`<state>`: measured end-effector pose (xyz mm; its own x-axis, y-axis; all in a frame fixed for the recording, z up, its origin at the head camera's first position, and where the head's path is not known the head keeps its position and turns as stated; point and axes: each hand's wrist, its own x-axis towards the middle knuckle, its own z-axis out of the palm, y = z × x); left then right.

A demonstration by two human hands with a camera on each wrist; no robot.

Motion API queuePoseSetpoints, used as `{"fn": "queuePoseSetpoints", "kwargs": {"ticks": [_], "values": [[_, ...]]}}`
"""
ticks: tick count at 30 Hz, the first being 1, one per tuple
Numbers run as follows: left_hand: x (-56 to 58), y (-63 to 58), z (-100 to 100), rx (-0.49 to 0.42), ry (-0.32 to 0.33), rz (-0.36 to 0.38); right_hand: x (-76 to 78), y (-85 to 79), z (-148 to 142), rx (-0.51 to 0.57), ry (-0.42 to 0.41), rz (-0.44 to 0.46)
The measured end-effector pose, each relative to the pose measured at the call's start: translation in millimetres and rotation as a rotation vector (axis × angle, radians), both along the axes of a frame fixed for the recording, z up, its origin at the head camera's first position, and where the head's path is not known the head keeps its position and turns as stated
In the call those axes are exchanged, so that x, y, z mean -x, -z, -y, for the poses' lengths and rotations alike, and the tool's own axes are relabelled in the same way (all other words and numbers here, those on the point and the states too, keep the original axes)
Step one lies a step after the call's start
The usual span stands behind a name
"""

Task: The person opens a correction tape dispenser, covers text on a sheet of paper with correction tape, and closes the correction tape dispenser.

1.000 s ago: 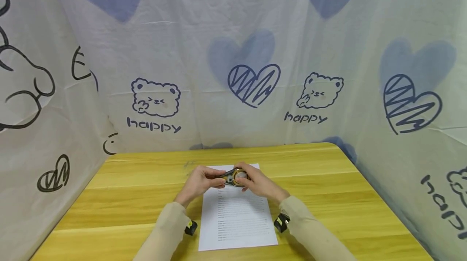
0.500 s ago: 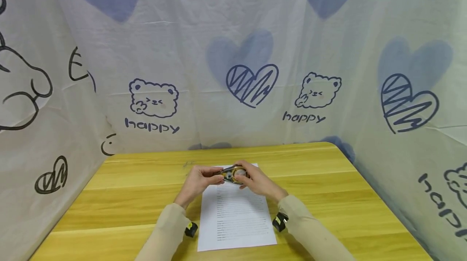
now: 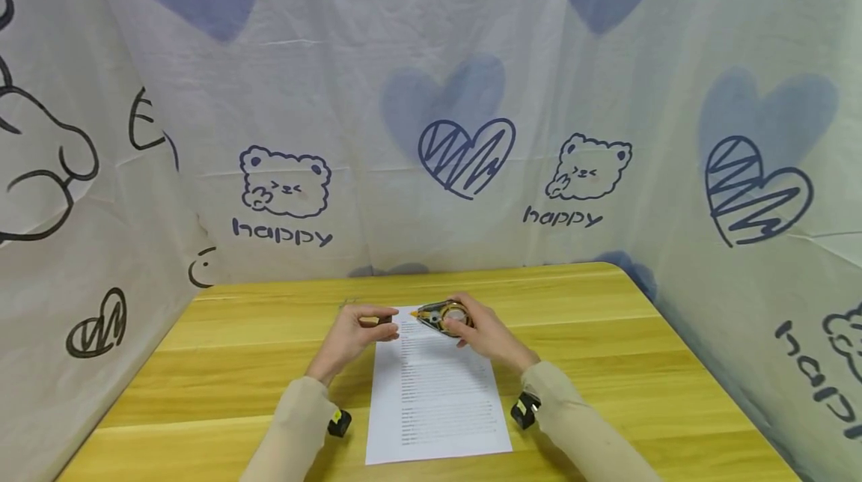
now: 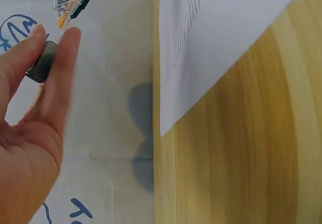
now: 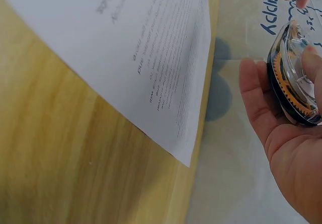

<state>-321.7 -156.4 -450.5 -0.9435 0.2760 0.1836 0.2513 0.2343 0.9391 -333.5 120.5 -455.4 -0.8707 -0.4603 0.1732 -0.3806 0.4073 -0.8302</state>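
Note:
A correction tape (image 3: 441, 316) with a clear and black case, an orange toothed wheel and an orange tip is gripped by my right hand (image 3: 489, 331), thumb on its face. In the right wrist view the correction tape (image 5: 292, 78) stands on edge between thumb and fingers. My left hand (image 3: 353, 336) pinches a small dark cap (image 4: 43, 63) between thumb and fingers, apart from the tape's bare tip. Both hands are above the far part of a printed sheet of paper (image 3: 438, 400).
The sheet lies on a yellow wood-grain table (image 3: 256, 362). A white curtain (image 3: 377, 235) with hearts, bears and lettering hangs behind the table and on both sides. Each sleeve has a small black camera (image 3: 340, 423) near the wrist.
The cap has come off the correction tape. My left hand has moved left with it, and my right hand has moved slightly right with the tape, leaving a gap between them.

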Motion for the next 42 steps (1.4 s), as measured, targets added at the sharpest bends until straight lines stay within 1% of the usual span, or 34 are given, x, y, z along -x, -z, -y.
{"fn": "queuePoseSetpoints", "kwargs": {"ticks": [2,8,13,15,17,22,24,28,31,33,36,39,42], "values": [[0.6,-0.5,1.0,0.031,-0.027,-0.005,-0.3,-1.5,-1.3,-0.005,0.023,0.009],[-0.2,-5.0,3.2,0.176,-0.157,-0.017,-1.9,-4.6,-3.7,0.003,0.089,0.034],[-0.7,-7.3,7.8,0.277,-0.227,-0.031,-3.5,-5.5,-3.1,0.076,0.120,0.088],[-0.1,-7.3,10.6,0.319,-0.244,-0.038,-3.9,-5.8,-2.9,0.109,0.117,0.104],[0.6,-7.3,13.3,0.367,-0.253,-0.057,-4.0,-6.5,-2.8,0.121,0.112,0.101],[1.7,-5.7,22.0,0.527,-0.256,-0.098,-2.8,-6.3,-3.4,0.090,0.112,0.051],[1.8,-4.4,25.9,0.585,-0.258,-0.103,-2.4,-5.6,-3.6,0.084,0.115,0.053],[2.6,-0.4,33.1,0.661,-0.272,-0.110,-2.7,-5.8,-3.7,0.106,0.116,0.111],[2.8,3.4,38.1,0.712,-0.298,-0.111,-2.3,-6.2,-3.5,0.128,0.130,0.158],[2.8,5.5,40.7,0.745,-0.317,-0.098,-1.3,-5.9,-3.6,0.134,0.144,0.176],[2.9,7.6,43.6,0.784,-0.332,-0.052,0.5,-5.0,-4.1,0.141,0.160,0.186],[2.9,9.0,45.2,0.797,-0.346,-0.013,0.6,-4.5,-5.0,0.149,0.163,0.191],[3.2,11.0,46.9,0.806,-0.356,-0.008,0.3,-4.1,-5.7,0.170,0.151,0.203]]}}
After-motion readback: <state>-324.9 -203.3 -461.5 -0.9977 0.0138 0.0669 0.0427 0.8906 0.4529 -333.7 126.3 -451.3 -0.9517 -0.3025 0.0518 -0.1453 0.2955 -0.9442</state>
